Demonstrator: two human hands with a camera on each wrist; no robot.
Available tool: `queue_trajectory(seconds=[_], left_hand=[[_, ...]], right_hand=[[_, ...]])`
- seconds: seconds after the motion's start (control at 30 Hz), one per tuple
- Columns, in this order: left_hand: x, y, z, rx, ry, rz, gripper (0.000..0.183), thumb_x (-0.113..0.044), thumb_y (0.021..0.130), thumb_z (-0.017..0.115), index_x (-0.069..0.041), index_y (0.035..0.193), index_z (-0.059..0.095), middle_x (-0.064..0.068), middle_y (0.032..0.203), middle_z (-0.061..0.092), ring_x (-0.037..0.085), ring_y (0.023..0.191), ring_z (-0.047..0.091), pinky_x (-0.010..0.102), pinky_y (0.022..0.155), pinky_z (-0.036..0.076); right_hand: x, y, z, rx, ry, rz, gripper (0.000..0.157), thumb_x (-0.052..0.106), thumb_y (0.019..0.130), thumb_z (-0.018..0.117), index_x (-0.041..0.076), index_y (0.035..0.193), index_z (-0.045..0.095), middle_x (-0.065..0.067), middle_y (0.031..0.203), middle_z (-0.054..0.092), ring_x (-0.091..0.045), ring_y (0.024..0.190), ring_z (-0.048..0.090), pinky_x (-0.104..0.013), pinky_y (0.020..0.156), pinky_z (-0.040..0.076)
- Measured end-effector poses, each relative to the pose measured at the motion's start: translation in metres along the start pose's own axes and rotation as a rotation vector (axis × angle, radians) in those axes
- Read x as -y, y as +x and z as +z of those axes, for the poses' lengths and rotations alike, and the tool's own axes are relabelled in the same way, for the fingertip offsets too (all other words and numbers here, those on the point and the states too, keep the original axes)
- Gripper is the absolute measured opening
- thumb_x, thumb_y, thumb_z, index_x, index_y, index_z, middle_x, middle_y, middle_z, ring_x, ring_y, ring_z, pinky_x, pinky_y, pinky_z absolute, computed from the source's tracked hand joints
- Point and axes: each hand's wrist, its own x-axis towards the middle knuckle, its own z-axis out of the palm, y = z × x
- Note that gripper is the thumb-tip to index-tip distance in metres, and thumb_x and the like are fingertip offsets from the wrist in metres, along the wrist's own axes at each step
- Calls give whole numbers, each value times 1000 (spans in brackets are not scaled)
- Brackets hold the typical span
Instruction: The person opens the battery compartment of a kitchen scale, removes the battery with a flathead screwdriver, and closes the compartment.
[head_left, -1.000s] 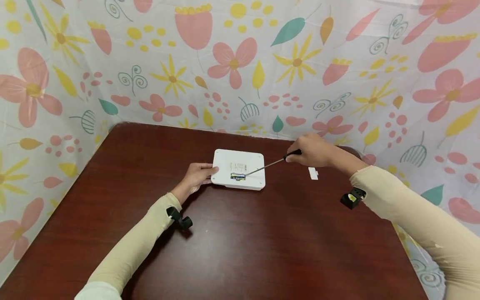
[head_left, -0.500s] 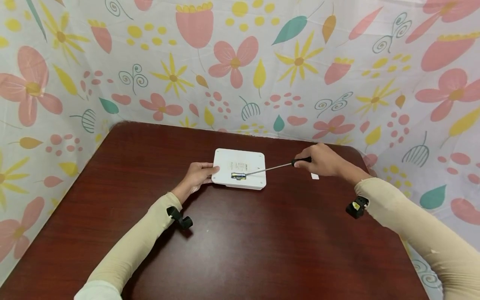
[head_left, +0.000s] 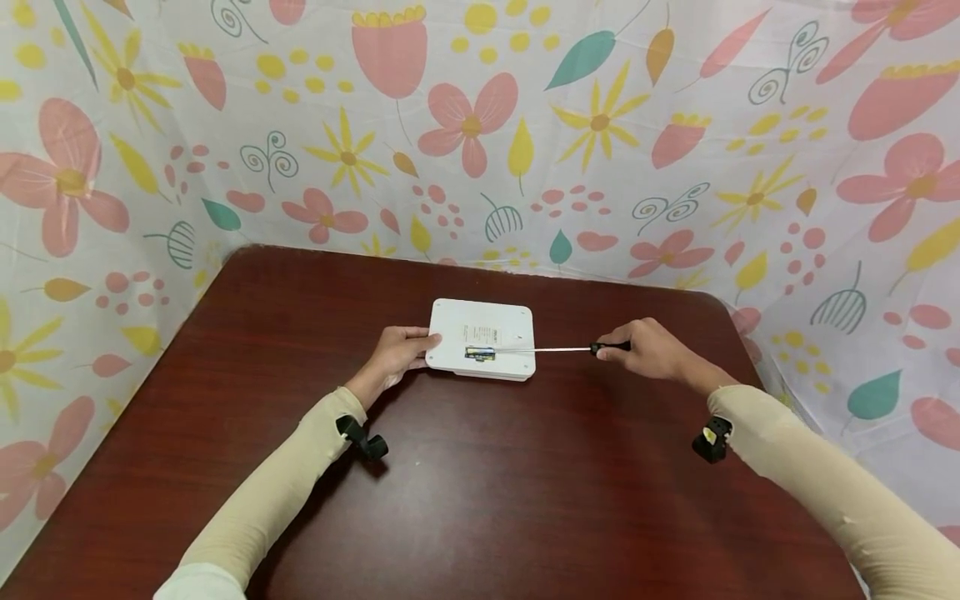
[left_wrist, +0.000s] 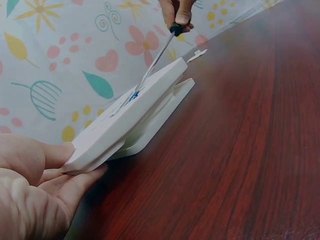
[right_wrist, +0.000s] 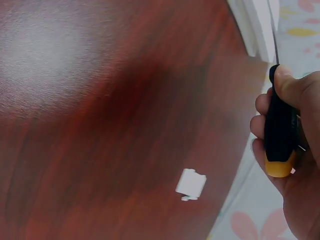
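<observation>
A white, flat, scale-like device [head_left: 481,321] is held tilted over the table, its back face up with a printed label. My left hand [head_left: 397,350] grips its left edge, thumb on top and fingers beneath. Batteries [head_left: 480,353] show in an uncovered slot in that face. In my right hand [head_left: 651,348] is a screwdriver [right_wrist: 281,122] with a black handle and yellow end. Its long metal shaft [left_wrist: 156,62] reaches across the device, the tip right at the battery slot.
A small white battery cover [right_wrist: 191,183] lies on the dark red wooden table [head_left: 480,500], near the far right; my right hand hides it in the head view. Behind the table hangs a flower-patterned cloth [head_left: 405,150].
My right hand has come down toward me and slightly right, bringing the screwdriver from a slant to nearly level. The cover has become hidden behind that hand. My left hand keeps its grip.
</observation>
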Motion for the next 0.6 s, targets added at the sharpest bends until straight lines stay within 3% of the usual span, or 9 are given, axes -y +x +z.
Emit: queue_trajectory(seconds=[0.43,0.6], left_hand=[[2,-1,1,9,-14,19,42,-6,99,69,14,133,58,29,121,67,16,83,72,29,76,63],[1,-1,-1,3,17,27,41,-8,99,69,13,133,60,29,124,66,17,85,72,30,77,63]], right_hand=[[-11,-5,19,27,52,44,22,19,96,75,7,113,80,-13,113,76,-30,106,72,-31,70,51],[-12,-2,22,27,68,55,27,24,94,77,7,116,79,-12,112,76,-23,96,73,-28,64,45]])
